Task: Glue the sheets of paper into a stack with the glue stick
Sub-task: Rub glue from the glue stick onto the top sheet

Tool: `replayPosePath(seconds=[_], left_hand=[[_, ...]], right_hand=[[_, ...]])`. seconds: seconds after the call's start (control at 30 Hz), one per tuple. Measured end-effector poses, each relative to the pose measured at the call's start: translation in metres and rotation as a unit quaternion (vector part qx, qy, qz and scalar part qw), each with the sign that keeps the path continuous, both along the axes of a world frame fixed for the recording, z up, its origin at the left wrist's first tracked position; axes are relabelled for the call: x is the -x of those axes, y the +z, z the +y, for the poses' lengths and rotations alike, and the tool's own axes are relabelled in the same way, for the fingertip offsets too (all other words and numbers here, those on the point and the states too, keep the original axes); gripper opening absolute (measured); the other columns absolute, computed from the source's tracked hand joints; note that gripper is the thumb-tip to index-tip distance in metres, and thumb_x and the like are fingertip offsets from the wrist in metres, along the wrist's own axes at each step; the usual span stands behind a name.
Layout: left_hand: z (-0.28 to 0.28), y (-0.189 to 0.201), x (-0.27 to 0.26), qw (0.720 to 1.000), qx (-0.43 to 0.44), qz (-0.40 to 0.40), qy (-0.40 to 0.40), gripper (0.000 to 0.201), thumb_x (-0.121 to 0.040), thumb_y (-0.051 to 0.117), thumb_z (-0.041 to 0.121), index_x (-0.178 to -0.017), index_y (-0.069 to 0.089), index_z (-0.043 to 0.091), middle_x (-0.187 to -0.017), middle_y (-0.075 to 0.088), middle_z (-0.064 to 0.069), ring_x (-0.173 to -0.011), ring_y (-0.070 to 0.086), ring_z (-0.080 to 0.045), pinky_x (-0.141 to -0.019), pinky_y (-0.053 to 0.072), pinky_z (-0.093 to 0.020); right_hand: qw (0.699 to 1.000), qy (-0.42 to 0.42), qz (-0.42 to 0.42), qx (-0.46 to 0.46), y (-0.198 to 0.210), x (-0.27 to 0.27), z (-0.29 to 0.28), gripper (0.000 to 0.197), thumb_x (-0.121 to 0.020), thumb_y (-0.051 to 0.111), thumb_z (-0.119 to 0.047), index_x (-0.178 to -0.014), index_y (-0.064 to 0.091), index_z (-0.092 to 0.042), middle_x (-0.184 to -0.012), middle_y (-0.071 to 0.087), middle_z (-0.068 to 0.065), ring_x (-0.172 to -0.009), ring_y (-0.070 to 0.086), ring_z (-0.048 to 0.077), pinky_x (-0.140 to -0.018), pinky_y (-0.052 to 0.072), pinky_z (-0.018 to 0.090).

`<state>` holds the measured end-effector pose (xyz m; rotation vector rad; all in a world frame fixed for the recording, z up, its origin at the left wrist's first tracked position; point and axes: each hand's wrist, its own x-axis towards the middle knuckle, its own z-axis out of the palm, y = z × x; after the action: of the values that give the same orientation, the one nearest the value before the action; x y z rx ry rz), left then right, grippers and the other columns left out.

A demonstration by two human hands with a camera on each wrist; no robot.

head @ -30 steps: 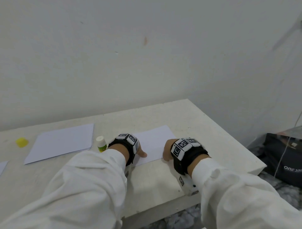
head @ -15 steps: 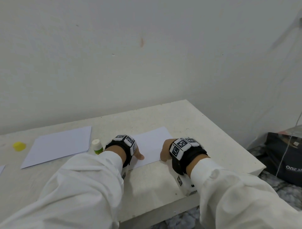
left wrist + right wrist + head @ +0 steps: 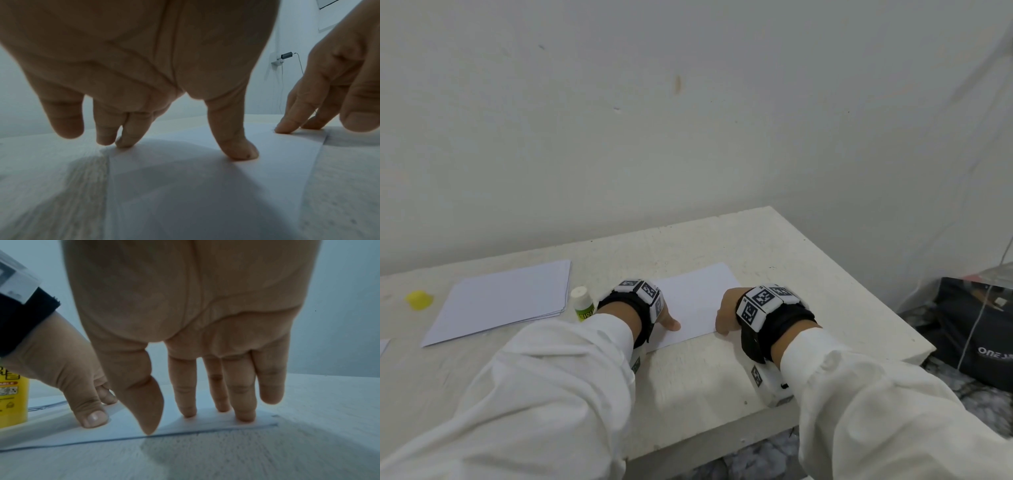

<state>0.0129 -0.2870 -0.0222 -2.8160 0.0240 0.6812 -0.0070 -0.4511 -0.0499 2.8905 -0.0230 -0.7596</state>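
Note:
A white sheet [image 3: 695, 301] lies flat in the middle of the table [image 3: 705, 383]. My left hand [image 3: 667, 318] presses its left part with straight fingertips and thumb [image 3: 238, 149] down on the sheet [image 3: 205, 186]. My right hand [image 3: 724, 317] presses the right part, fingertips [image 3: 243, 415] near the sheet's [image 3: 123, 431] edge. Neither hand holds anything. The glue stick [image 3: 582, 305] stands upright just left of my left wrist, uncapped, its yellow body [image 3: 12, 400] in the right wrist view. A stack of white sheets [image 3: 500, 301] lies further left.
A yellow cap [image 3: 418, 299] lies at the far left of the table, and a corner of another sheet [image 3: 382, 346] shows at the frame's left edge. The wall runs behind the table. A black bag [image 3: 979, 339] sits on the floor past the table's right edge.
Both hands stay pressed on the middle sheet, sliding slightly left with it in the head view. Nothing was picked up or let go.

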Motion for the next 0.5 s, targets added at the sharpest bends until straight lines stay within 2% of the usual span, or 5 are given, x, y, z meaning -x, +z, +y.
replayPosePath(seconds=[0.1, 0.2, 0.27, 0.37, 0.5], left_hand=[[0.004, -0.004, -0.002, 1.0, -0.003, 0.002, -0.007, 0.097, -0.058, 0.061, 0.082, -0.128, 0.052, 0.016, -0.13, 0.056, -0.007, -0.115, 0.055, -0.029, -0.098, 0.045, -0.043], [0.001, -0.001, 0.002, 1.0, 0.009, 0.002, -0.01, 0.094, -0.059, 0.062, 0.081, -0.126, 0.054, 0.016, -0.126, 0.058, -0.007, -0.113, 0.056, -0.03, -0.097, 0.046, -0.043], [-0.001, 0.001, 0.004, 1.0, 0.013, -0.003, -0.009, 0.087, -0.064, 0.065, 0.075, -0.125, 0.054, 0.015, -0.125, 0.059, -0.008, -0.112, 0.057, -0.031, -0.098, 0.045, -0.043], [-0.004, 0.004, 0.007, 0.999, 0.051, -0.003, -0.011, 0.076, -0.07, 0.07, 0.063, -0.124, 0.054, 0.012, -0.122, 0.061, -0.008, -0.11, 0.059, -0.029, -0.097, 0.047, -0.042], [-0.006, 0.014, 0.012, 0.972, 0.221, -0.03, 0.075, 0.104, -0.066, 0.08, 0.051, -0.147, 0.025, 0.018, -0.141, 0.045, -0.011, -0.125, 0.047, -0.033, -0.102, 0.042, -0.044]], right_hand=[[1.0, 0.003, 0.006, 0.004, -0.008, -0.006, -0.001, 0.027, -0.071, 0.063, -0.041, -0.086, 0.058, -0.019, -0.078, 0.056, -0.001, -0.08, 0.059, 0.025, -0.082, 0.052, 0.039], [1.0, -0.005, -0.003, -0.016, 0.003, 0.003, 0.003, 0.031, -0.077, 0.064, -0.034, -0.102, 0.064, -0.015, -0.102, 0.064, 0.003, -0.092, 0.06, 0.029, -0.086, 0.05, 0.039], [1.0, -0.01, -0.002, -0.015, 0.001, 0.004, 0.003, 0.017, -0.076, 0.065, -0.032, -0.084, 0.061, -0.018, -0.104, 0.065, 0.004, -0.092, 0.061, 0.029, -0.086, 0.051, 0.039], [1.0, -0.009, 0.003, -0.013, -0.011, -0.015, 0.0, 0.025, -0.069, 0.064, -0.04, -0.074, 0.054, -0.017, -0.091, 0.062, 0.002, -0.084, 0.061, 0.028, -0.084, 0.052, 0.042], [1.0, -0.016, 0.0, -0.026, -0.008, -0.011, 0.0, 0.022, -0.064, 0.065, -0.036, -0.063, 0.052, -0.018, -0.07, 0.058, -0.002, -0.078, 0.063, 0.027, -0.08, 0.055, 0.04]])
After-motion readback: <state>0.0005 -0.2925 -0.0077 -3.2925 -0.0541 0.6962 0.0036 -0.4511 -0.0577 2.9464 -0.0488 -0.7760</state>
